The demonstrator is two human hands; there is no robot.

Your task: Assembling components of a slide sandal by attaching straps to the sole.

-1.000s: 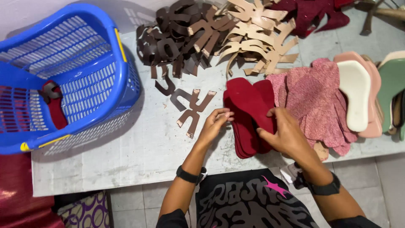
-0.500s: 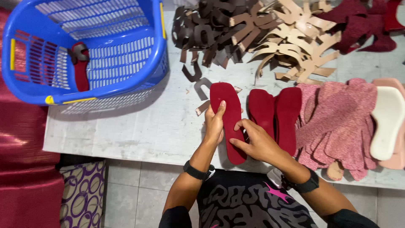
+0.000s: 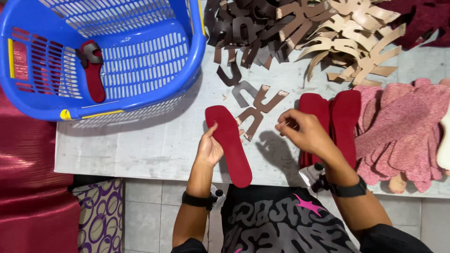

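Sitting in the blue basket [image 3: 140, 70] at the table's left edge, one strapped sole [image 3: 92, 70] looks finished; left hand [image 3: 209, 149] holds a bare red insole [image 3: 229, 143] near the front edge, right hand [image 3: 302, 133] pinches closed beside a brown strap [image 3: 258, 110], red stack [image 3: 335, 122] remaining

Sitting at the tabletop's [image 3: 140, 150] upper left: a blue plastic basket [image 3: 140, 70] holding one dark red sandal sole with a black strap [image 3: 91, 70]. Lying heaped along the far edge: dark brown straps [image 3: 248, 28], then tan straps [image 3: 356, 42]. Spreading at the right: pink speckled soles [image 3: 403, 126]. Showing below: grey floor tiles [image 3: 145, 211] and a purple-patterned mat [image 3: 101, 218].
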